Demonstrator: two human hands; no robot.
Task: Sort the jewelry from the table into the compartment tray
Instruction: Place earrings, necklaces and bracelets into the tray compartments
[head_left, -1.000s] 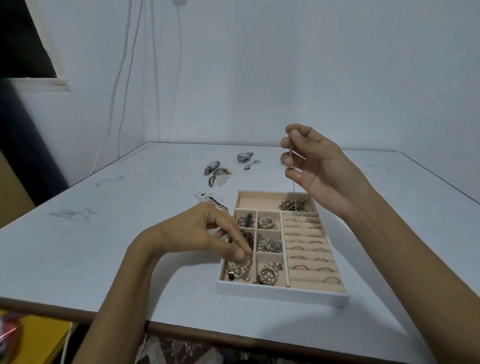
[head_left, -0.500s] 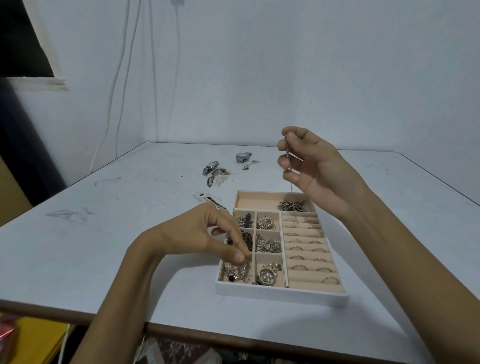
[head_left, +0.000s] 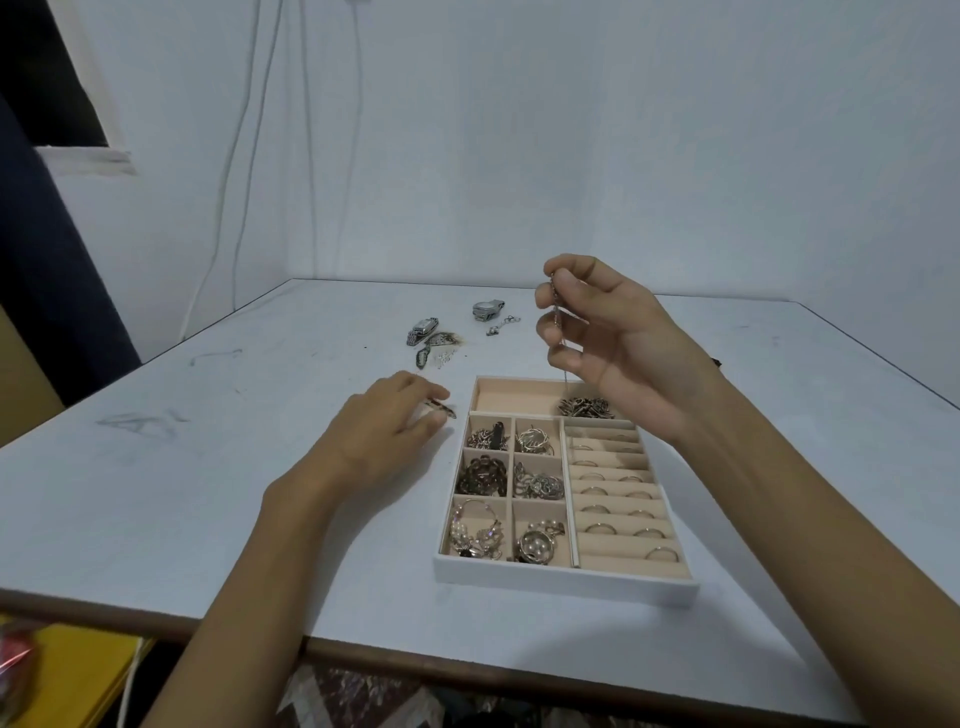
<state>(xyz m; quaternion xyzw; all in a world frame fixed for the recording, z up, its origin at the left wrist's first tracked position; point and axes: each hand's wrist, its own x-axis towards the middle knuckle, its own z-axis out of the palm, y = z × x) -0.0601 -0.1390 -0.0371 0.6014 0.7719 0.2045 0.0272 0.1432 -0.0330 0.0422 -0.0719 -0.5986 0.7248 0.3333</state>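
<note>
Beige lining covers the inside of the white compartment tray (head_left: 566, 579), which sits on the pale table (head_left: 208, 467) near its front edge. Six small square cells on the tray's left side hold tangled metal pieces, with pearl-beaded ones in the two nearest. The right side is a column of ring slots (head_left: 618, 499) with thin rings standing in them. The long cell across the far end holds a dark cluster of jewelry (head_left: 584, 407) at its right.

Above that cell, the right hand (head_left: 608, 332) pinches a thin chain (head_left: 557, 322) that hangs down toward the cluster. The left hand (head_left: 384, 431) rests on the table just left of the tray, fingertips closed on a small metal piece (head_left: 441, 408). Farther back lie loose pieces, including two watches (head_left: 423, 330) (head_left: 487, 310).
</note>
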